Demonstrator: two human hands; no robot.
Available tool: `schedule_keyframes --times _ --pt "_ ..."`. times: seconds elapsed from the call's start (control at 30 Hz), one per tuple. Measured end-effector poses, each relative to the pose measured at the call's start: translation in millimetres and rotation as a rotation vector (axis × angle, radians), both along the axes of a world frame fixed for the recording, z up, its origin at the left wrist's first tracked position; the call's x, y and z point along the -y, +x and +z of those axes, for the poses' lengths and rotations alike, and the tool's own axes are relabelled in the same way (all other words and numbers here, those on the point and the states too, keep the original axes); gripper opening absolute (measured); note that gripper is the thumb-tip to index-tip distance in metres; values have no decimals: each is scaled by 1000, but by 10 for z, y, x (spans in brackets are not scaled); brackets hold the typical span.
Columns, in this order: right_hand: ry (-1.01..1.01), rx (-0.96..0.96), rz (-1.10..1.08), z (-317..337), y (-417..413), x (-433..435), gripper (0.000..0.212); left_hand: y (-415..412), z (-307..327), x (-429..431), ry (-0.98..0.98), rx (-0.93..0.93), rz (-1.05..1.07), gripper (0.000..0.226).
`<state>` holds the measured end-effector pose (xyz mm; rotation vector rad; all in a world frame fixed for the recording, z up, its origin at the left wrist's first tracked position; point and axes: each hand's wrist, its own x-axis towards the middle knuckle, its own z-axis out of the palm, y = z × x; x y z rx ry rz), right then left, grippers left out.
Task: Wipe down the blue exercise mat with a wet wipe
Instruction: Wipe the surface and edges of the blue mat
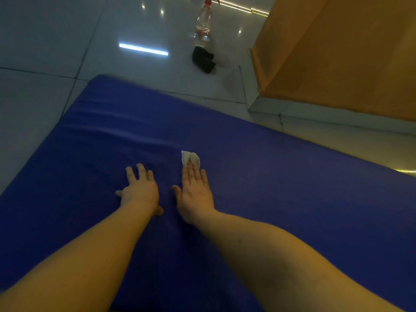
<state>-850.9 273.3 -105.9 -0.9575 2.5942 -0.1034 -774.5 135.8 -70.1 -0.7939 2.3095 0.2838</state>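
Observation:
The blue exercise mat (281,176) lies on the tiled floor and fills most of the head view. My left hand (139,190) rests flat on the mat with its fingers spread and holds nothing. To its right, my right hand (195,192) lies flat with straight fingers, and its fingertips press a small crumpled white wet wipe (190,157) against the mat. Part of the wipe sticks out beyond the fingertips.
On the glossy grey tiles beyond the mat's far edge stand a clear spray bottle (203,25) with a red top and a dark crumpled cloth (203,59). An orange wall (337,52) with a pale skirting rises at the right.

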Motion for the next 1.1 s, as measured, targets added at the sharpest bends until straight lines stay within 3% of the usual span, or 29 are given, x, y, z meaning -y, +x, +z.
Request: schedule_keyframes --times 0.1,0.2,0.33,0.43,0.57,0.7,0.87,0.97,1.03,1.1 --pt "-13 -41 -189 -1 -344 -425 78 11 0 5 -5 -2 -18 130" --pt "134 -57 -456 19 -662 -924 76 19 11 4 -8 -4 -23 130" --pt "168 3 -670 14 -590 -897 80 -5 -4 -3 -8 5 -17 131" --pt "104 -15 -565 -10 -184 -492 80 -20 -22 -2 -11 11 -14 133" --pt "-10 10 -151 19 473 -195 78 -16 -35 1 -13 -5 -3 132" --pt "-27 2 29 -62 335 -512 75 -1 -39 1 -21 1 -18 132" --pt "88 -68 -465 -37 -209 -1370 72 7 -36 -1 -27 9 -27 134" --pt "151 -34 -682 -27 -246 -1391 74 -17 -27 -8 -29 10 -23 134" --pt "120 -18 -733 -45 -122 -1111 77 -21 -27 -14 -28 11 -20 134" --pt "98 -16 -621 -91 89 -801 79 -20 -22 -12 -26 14 -14 134"
